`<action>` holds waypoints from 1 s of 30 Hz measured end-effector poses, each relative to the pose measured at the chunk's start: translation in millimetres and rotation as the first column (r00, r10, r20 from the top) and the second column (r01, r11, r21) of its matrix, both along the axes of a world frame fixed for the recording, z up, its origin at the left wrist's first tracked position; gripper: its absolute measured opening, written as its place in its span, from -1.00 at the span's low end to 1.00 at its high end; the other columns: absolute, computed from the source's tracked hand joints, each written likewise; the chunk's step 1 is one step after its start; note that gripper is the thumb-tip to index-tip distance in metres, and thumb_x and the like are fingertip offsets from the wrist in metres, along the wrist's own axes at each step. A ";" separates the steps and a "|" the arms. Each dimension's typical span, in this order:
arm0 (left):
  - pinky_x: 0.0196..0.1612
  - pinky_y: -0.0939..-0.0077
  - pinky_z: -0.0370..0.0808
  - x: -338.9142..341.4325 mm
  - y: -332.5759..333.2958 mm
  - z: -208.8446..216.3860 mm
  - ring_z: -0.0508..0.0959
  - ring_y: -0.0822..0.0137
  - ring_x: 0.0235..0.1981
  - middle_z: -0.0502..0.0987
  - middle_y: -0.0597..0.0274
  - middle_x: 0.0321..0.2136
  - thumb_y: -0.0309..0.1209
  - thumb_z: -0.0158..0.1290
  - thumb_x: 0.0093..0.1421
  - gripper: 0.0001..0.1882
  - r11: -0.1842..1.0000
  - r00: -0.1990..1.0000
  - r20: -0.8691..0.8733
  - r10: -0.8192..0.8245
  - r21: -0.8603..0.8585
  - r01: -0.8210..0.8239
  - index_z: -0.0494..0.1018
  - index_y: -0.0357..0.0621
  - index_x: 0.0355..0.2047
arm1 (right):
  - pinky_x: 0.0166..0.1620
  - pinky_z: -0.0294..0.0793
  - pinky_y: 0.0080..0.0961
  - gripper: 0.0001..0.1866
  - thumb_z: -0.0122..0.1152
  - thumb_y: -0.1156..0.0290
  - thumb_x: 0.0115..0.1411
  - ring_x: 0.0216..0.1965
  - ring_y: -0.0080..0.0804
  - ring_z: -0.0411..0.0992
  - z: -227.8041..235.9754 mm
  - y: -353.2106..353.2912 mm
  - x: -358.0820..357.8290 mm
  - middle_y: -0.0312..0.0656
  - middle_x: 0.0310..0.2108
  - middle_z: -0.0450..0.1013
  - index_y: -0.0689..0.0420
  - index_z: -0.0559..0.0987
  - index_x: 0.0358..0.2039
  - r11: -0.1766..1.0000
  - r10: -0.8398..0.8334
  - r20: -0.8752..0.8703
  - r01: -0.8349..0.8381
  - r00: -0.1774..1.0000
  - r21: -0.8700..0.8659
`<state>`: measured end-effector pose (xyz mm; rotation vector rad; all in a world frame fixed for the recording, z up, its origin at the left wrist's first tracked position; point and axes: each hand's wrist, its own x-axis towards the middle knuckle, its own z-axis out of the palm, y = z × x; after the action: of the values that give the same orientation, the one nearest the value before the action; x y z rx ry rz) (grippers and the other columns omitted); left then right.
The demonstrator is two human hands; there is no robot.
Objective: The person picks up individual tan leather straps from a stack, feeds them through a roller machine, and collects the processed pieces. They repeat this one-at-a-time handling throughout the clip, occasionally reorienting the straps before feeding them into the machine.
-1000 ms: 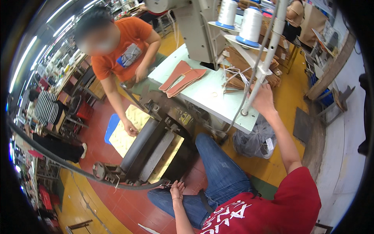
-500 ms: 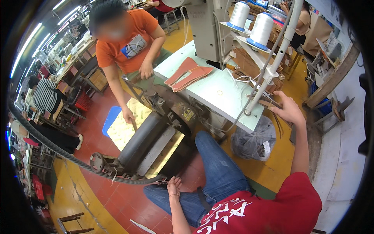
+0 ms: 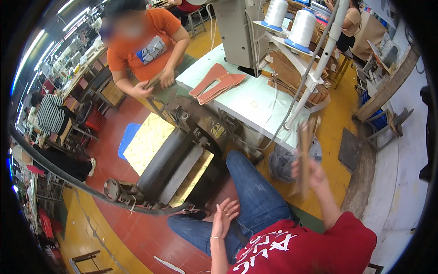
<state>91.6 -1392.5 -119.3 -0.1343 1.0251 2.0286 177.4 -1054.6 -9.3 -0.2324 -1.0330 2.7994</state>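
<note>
My right hand (image 3: 314, 174) grips a bundle of long brown strips (image 3: 304, 160), smeared by motion and held upright in front of the table's corner. Over my lap, my left hand (image 3: 224, 214) is raised, palm up, with its fingers apart and nothing in it. Before my knees stands a dark machine with a wide roller (image 3: 166, 160) and a yellow patterned sheet (image 3: 193, 178) on its near side. Across it, a person in an orange shirt (image 3: 153, 36) holds a narrow brown piece (image 3: 155, 81) between both hands.
Flat reddish-brown cut pieces (image 3: 215, 84) lie stacked on the pale green table (image 3: 255, 107). White thread cones (image 3: 302, 29) stand above it on a rack. A grey plastic bag (image 3: 280, 162) sits beneath the table's corner. A grey hose (image 3: 59, 169) curves along the left.
My right hand has swung down and inward from beside the table, bringing the strips upright. My left hand has lifted and opened. The other person's hand has risen off the yellow sheet.
</note>
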 end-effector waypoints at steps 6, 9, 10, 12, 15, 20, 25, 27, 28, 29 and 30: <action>0.11 0.40 0.24 -6.3 37.5 68.7 0.30 0.27 0.09 0.26 0.06 0.08 -0.01 0.03 0.14 -0.20 0.999 0.902 -0.430 -0.036 -0.005 0.038 -0.01 -0.23 0.21 | 0.13 0.23 -0.50 -0.50 0.09 0.51 0.18 0.07 -0.49 0.26 -31.4 -127.4 -35.3 -0.18 0.06 0.28 0.24 0.23 0.13 0.772 0.472 0.285 -0.547 0.834 0.324; 0.10 0.44 0.29 -16.2 25.4 81.1 0.35 0.33 0.06 0.31 0.16 0.05 -0.35 0.17 0.07 -0.27 0.992 0.908 -0.410 -0.084 -0.124 0.035 0.06 -0.23 0.18 | 0.04 0.33 -0.54 -0.52 0.07 0.54 0.19 0.00 -0.50 0.32 -25.4 -142.7 -55.0 -0.19 0.01 0.31 0.24 0.23 0.12 0.756 0.541 0.146 -0.555 0.828 0.349; 0.10 0.42 0.29 -16.2 21.0 83.3 0.35 0.32 0.06 0.32 0.15 0.04 -0.36 0.16 0.08 -0.30 0.984 0.920 -0.375 -0.111 -0.168 0.050 0.08 -0.24 0.16 | 0.03 0.33 -0.52 -0.54 0.06 0.54 0.19 -0.02 -0.49 0.33 -22.0 -141.4 -59.5 -0.19 -0.01 0.32 0.25 0.23 0.10 0.696 0.564 0.210 -0.597 0.799 0.400; 0.11 0.41 0.30 -13.0 20.3 84.2 0.36 0.30 0.05 0.34 0.12 0.03 -0.37 0.15 0.09 -0.35 0.990 0.923 -0.377 -0.076 -0.141 0.024 0.12 -0.25 0.13 | 0.02 0.33 -0.52 -0.57 0.04 0.51 0.21 -0.02 -0.50 0.32 -17.5 -137.4 -66.9 -0.21 -0.05 0.34 0.26 0.25 0.08 0.576 0.641 0.269 -0.682 0.719 0.450; 0.09 0.40 0.33 -4.3 23.1 82.3 0.36 0.28 0.06 0.37 0.08 0.00 -0.40 0.14 0.10 -0.39 0.994 0.927 -0.375 -0.018 -0.103 -0.022 0.15 -0.28 0.11 | -0.01 0.34 -0.57 -0.67 0.00 0.42 0.25 -0.03 -0.52 0.32 -16.0 -131.5 -68.5 -0.21 -0.07 0.35 0.28 0.34 0.00 0.413 0.678 0.349 -0.729 0.647 0.546; -0.08 0.53 0.44 5.0 38.9 79.5 0.50 0.36 -0.15 0.45 0.15 -0.12 -0.45 0.15 0.09 -0.50 0.985 0.940 -0.340 -0.024 -0.167 -0.035 0.25 -0.31 0.01 | -0.29 0.39 -0.63 -0.55 -0.15 0.07 0.30 -0.36 -0.59 0.42 -23.8 -121.6 -57.4 -0.29 -0.40 0.50 0.19 0.55 -0.25 0.830 0.260 0.487 -0.451 0.833 0.327; -0.25 0.49 0.52 -2.3 31.0 80.0 0.55 0.36 -0.33 0.48 0.07 -0.22 -0.49 0.11 0.11 -0.65 0.995 0.971 -0.227 -0.073 -0.078 0.057 0.28 -0.31 -0.13 | -0.51 0.26 -0.69 -0.70 -0.16 0.19 0.31 -0.52 -0.61 0.33 -25.4 -66.6 -43.2 -0.24 -0.49 0.45 0.07 0.43 -0.45 0.938 -0.242 0.410 0.104 0.880 0.331; -0.27 0.49 0.53 -3.4 24.4 76.2 0.55 0.33 -0.35 0.48 0.06 -0.24 -0.51 0.10 0.10 -0.67 0.994 0.960 -0.271 -0.067 -0.101 0.040 0.28 -0.33 -0.15 | -0.61 0.16 -0.73 -0.74 -0.11 0.22 0.29 -0.63 -0.66 0.21 -20.9 -36.4 -27.6 -0.28 -0.53 0.41 0.08 0.41 -0.46 0.931 -0.316 0.303 0.233 0.899 0.279; -0.27 0.49 0.54 -3.4 20.3 73.6 0.55 0.33 -0.35 0.48 0.06 -0.25 -0.52 0.10 0.10 -0.67 0.992 0.962 -0.268 -0.052 -0.121 0.019 0.28 -0.33 -0.15 | -0.63 0.14 -0.74 -0.71 -0.11 0.23 0.31 -0.65 -0.69 0.22 -19.4 -24.7 -19.3 -0.27 -0.54 0.42 0.11 0.43 -0.48 0.862 -0.432 0.307 0.289 0.848 0.416; -0.27 0.49 0.54 -3.6 15.5 71.1 0.55 0.32 -0.36 0.48 0.06 -0.26 -0.52 0.10 0.10 -0.67 0.991 0.963 -0.268 -0.030 -0.131 -0.006 0.29 -0.34 -0.15 | -0.62 0.13 -0.76 -0.72 -0.12 0.27 0.31 -0.66 -0.71 0.19 -18.3 -14.2 -13.0 -0.34 -0.58 0.39 0.12 0.47 -0.44 0.639 -0.595 0.220 0.289 0.773 0.713; -0.27 0.48 0.54 -4.1 11.7 68.3 0.56 0.32 -0.36 0.49 0.05 -0.27 -0.52 0.10 0.10 -0.68 0.985 0.967 -0.252 -0.019 -0.169 -0.024 0.29 -0.34 -0.15 | -0.61 0.14 -0.77 -0.73 -0.11 0.27 0.31 -0.65 -0.75 0.18 -12.3 -1.1 -3.8 -0.41 -0.62 0.34 0.12 0.51 -0.39 0.415 -0.716 0.171 0.216 0.677 0.884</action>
<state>87.5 -1380.8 -51.0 0.0358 1.3604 1.9928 173.5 -1055.7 -21.6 -1.0361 -1.8715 1.4584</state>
